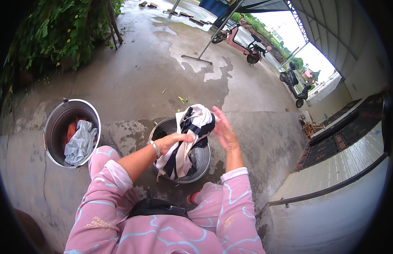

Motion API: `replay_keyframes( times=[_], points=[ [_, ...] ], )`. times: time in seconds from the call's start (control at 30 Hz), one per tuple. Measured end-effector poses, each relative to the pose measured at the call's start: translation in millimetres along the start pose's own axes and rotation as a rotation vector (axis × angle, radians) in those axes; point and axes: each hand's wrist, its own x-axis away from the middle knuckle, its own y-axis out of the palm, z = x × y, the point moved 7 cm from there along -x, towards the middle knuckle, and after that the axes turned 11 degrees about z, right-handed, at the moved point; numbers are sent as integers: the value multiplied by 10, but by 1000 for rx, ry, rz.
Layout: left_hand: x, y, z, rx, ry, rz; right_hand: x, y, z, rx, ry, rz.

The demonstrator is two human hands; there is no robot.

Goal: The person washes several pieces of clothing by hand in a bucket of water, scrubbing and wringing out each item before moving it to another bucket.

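A bunched white and dark striped garment (179, 157) hangs in front of me over a round metal basin (206, 165). My left hand (172, 143) is closed around it at the middle, with the thumb on top. At the garment's right side is my right hand (224, 131), fingers stretched out and a little blurred; it does not grip the cloth, and whether it touches the edge I cannot tell. Inside the basin, dark cloth and a grey ridged surface show partly beneath the garment, which hides the rest.
To the left stands a metal bucket (97, 122) holding a light grey cloth (80, 143) and an orange-red cloth (71, 129). Wet concrete (133, 80) surrounds both vessels. Farther off are a leafy bush (48, 38), a metal stand (197, 58), a pink scooter (236, 39) and a dark scooter (293, 82).
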Motion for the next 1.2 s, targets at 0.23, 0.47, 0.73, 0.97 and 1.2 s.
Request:
replay_keyframes(
  times=[0.23, 0.47, 0.73, 0.97, 1.2],
  points=[
    [-9, 98, -238, 112, -164, -11, -123, -44, 569, -445, 68, 64],
    [-34, 272, 31, -462, 197, 64, -187, -179, 659, -425, -2, 359],
    [-81, 19, 163, -934, 705, 553, -213, -486, 929, -41, -122, 820],
    [-77, -92, 103, -526, 504, 383, -37, -40, 696, -384, 97, 370],
    [25, 103, 21, -104, 186, 139, -79, 91, 475, -384, -56, -78]
  ],
)
